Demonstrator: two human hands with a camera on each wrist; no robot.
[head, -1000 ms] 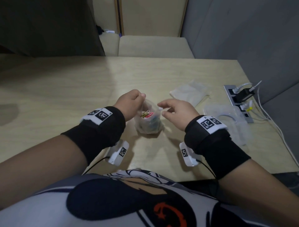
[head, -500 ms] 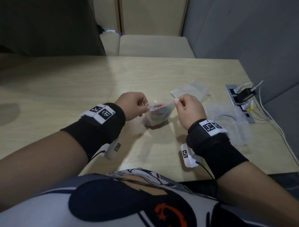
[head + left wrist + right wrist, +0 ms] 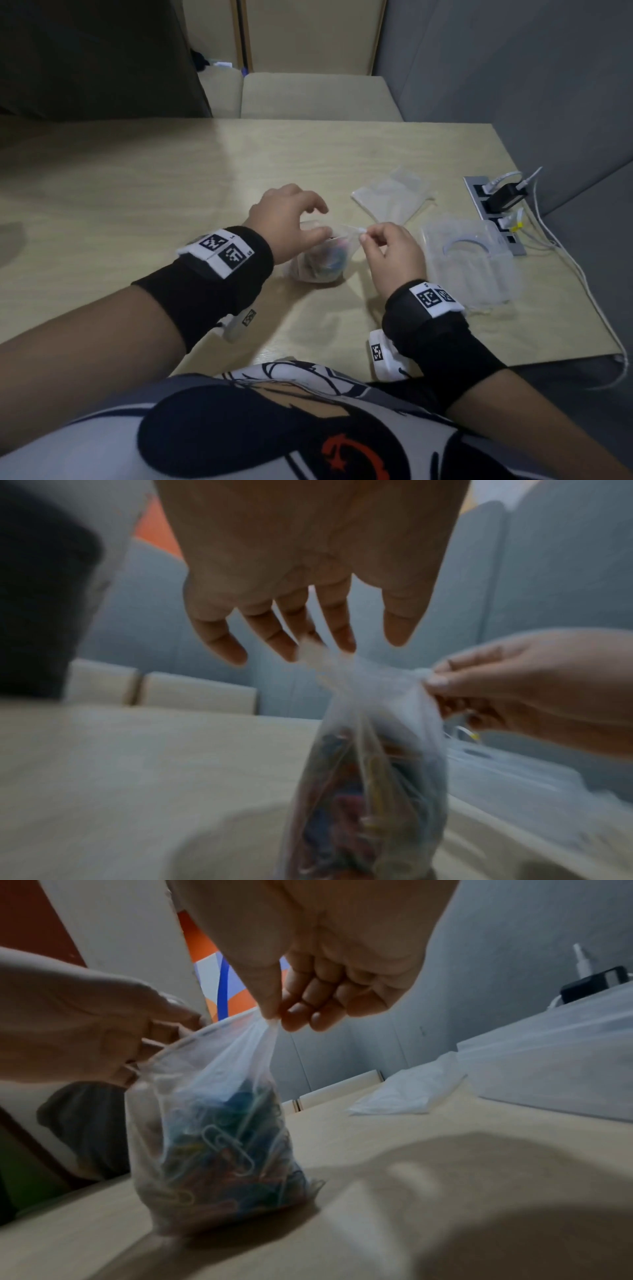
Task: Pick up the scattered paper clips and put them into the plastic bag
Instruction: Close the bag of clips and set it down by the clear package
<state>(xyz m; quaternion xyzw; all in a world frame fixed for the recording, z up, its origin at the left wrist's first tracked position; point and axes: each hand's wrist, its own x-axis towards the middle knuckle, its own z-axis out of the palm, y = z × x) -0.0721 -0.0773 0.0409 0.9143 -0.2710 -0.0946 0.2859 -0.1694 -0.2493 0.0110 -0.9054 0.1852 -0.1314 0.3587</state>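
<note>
A clear plastic bag [image 3: 318, 265] full of coloured paper clips [image 3: 222, 1145] stands on the pale wooden table [image 3: 137, 205] between my hands. My right hand [image 3: 363, 237] pinches the bag's top right corner between thumb and forefinger, as the right wrist view [image 3: 276, 1020] shows plainly. My left hand [image 3: 317, 219] hovers over the bag's left side with its fingers [image 3: 287, 647] straight and spread, their tips close to the bag's rim [image 3: 315, 653]. That view is blurred, so whether they touch the rim is unclear. No loose clips show on the table.
Flat empty plastic bags [image 3: 390, 198] lie behind my right hand. A clear plastic box [image 3: 472, 260] stands to its right, beside a power strip [image 3: 493, 205] with plugs and white cables along the table's right edge. Padded seats [image 3: 308, 96] lie beyond the far edge.
The left hand has let go of the bag's top and opened above it. The right hand keeps its pinch. The bag, stretched between both hands before, now sags upright on the table.
</note>
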